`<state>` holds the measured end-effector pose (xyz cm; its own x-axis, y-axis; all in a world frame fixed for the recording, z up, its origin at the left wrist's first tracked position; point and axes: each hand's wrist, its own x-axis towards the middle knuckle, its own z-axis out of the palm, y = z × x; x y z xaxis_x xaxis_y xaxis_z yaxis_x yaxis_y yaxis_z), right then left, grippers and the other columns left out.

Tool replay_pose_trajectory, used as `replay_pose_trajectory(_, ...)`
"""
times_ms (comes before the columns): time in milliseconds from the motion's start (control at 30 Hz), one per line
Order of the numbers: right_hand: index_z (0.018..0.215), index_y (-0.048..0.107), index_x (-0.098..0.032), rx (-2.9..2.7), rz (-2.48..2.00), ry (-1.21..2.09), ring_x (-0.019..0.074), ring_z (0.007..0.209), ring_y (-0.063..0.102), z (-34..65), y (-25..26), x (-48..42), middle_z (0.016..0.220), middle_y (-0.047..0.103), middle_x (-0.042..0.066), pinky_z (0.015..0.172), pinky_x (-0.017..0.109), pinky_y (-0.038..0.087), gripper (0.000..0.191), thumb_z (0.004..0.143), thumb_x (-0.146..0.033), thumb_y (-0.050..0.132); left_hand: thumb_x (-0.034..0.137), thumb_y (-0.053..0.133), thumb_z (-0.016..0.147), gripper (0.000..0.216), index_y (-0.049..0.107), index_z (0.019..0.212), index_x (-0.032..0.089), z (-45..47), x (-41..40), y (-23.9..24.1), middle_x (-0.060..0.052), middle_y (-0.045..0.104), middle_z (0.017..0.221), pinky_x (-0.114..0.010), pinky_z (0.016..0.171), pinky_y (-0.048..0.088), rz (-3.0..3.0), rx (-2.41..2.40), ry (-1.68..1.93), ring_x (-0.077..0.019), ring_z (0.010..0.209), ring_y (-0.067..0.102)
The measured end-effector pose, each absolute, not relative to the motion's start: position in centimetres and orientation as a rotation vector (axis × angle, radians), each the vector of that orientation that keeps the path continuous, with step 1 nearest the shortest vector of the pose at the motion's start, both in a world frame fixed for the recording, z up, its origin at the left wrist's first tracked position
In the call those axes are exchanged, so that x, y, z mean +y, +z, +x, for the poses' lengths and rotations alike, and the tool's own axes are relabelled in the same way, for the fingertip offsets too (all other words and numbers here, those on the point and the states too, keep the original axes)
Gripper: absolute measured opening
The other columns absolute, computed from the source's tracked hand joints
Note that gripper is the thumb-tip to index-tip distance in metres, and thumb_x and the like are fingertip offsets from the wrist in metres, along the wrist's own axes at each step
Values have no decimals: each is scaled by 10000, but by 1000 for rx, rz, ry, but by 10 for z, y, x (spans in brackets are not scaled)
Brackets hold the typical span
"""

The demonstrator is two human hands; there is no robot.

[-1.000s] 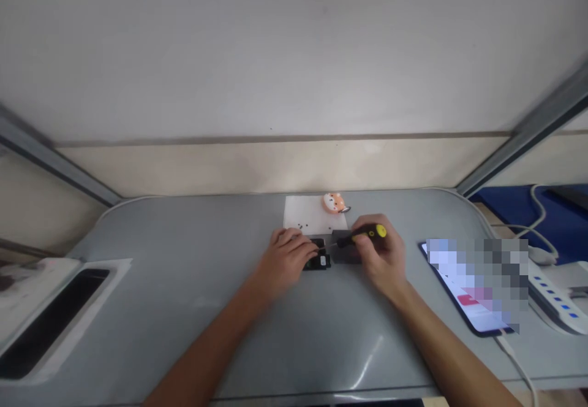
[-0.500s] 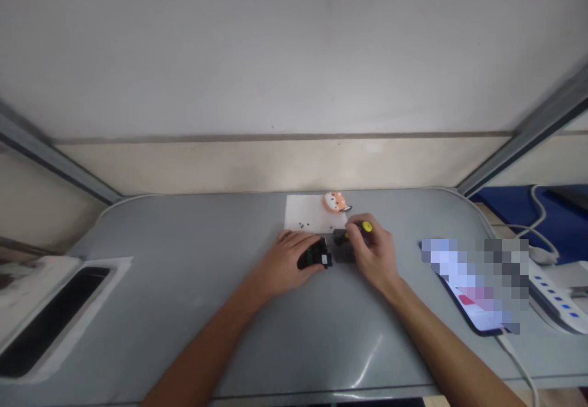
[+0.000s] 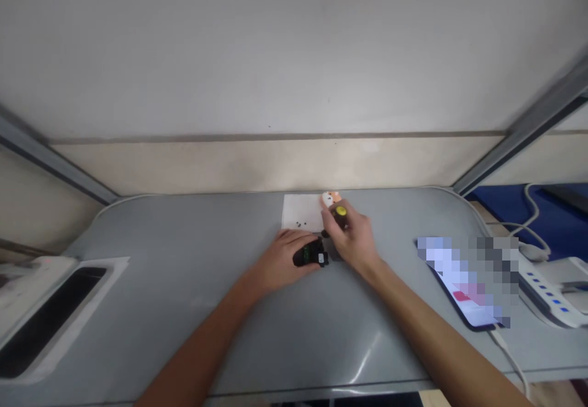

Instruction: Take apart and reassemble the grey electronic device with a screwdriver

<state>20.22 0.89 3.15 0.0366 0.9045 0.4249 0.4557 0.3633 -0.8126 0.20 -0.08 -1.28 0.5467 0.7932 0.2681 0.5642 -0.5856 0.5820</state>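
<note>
My left hand is curled round a small black device and holds it tilted on the grey table. My right hand grips a screwdriver with a black handle and yellow cap, standing nearly upright just right of the device. Its tip is hidden behind my fingers. Just behind my hands lies a white sheet of paper with a few tiny dark screws on it. At the paper's far right corner an orange and white cartoon keyring peeks out behind the screwdriver.
A phone with a lit screen lies at the right, a cable running from its near end. A white power strip with blue lights sits further right. A white tray with a dark insert lies at the left edge. A wall backs the table.
My right hand has moved left and turned the screwdriver from lying sideways to nearly upright. My left hand has tilted the black device up off the table.
</note>
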Motion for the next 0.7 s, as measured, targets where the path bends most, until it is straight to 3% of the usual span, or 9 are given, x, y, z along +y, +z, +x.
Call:
replay_pose_trajectory(533, 802, 512, -239, -1599, -1300, 434, 126, 488, 431, 194, 33, 14, 556, 502, -48, 540, 252, 351, 268, 966, -451, 518, 393, 815, 859, 538, 637, 1358, 298, 2, 0, -12, -51, 684, 1386, -524, 1185, 411, 2347, 1152, 637, -303, 1307, 603)
replay_pose_trajectory(700, 803, 527, -239, -1547, -1261, 418, 128, 494, 506, 198, 38, 10, 569, 593, -34, 559, 250, 405, 248, 958, -431, 544, 377, 821, 856, 537, 639, 1353, 289, 2, -1, -11, -51, 700, 1362, -511, 1164, 424, 2386, 1145, 647, -290, 1267, 628)
